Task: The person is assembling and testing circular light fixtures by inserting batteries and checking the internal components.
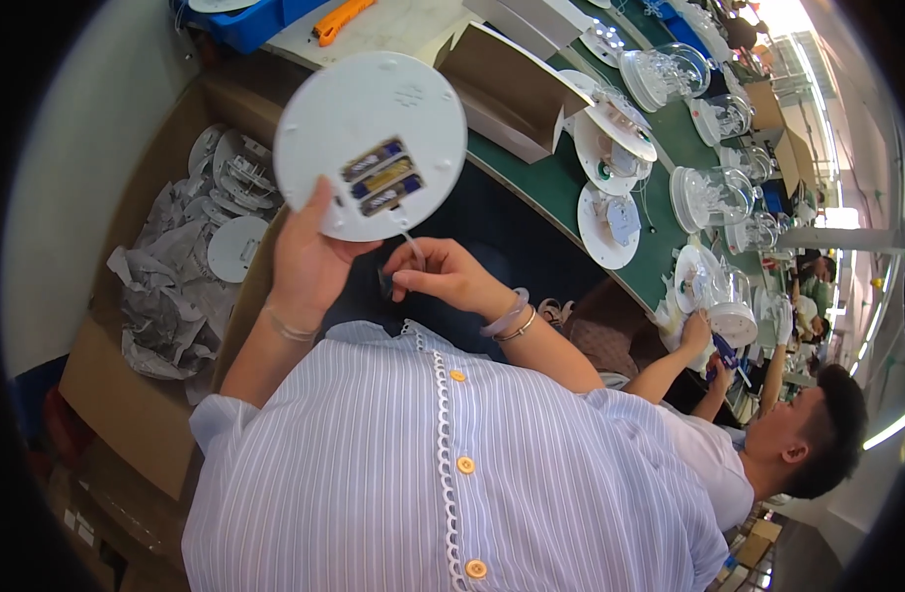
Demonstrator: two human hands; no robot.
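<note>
My left hand (pixel 316 259) grips the lower left edge of a round white plastic base (pixel 324 113), raised in front of me with its underside showing. Three batteries (pixel 383 178) lie side by side in its uncovered compartment. A pale cord (pixel 411 243) hangs from the base's lower edge and runs to my right hand (pixel 451 278). The fingers of that hand are closed in a pinch around the cord, just below the base. Something small and dark shows by the fingertips, too unclear to name.
An open carton (pixel 127 395) at left holds crumpled paper (pixel 166 321) and several white discs (pixel 237 249). The green workbench (pixel 531 187) carries an open cardboard box (pixel 507 109), more discs and clear domes (pixel 714 197). An orange cutter (pixel 342 20) lies beyond. A co-worker (pixel 768 444) works at right.
</note>
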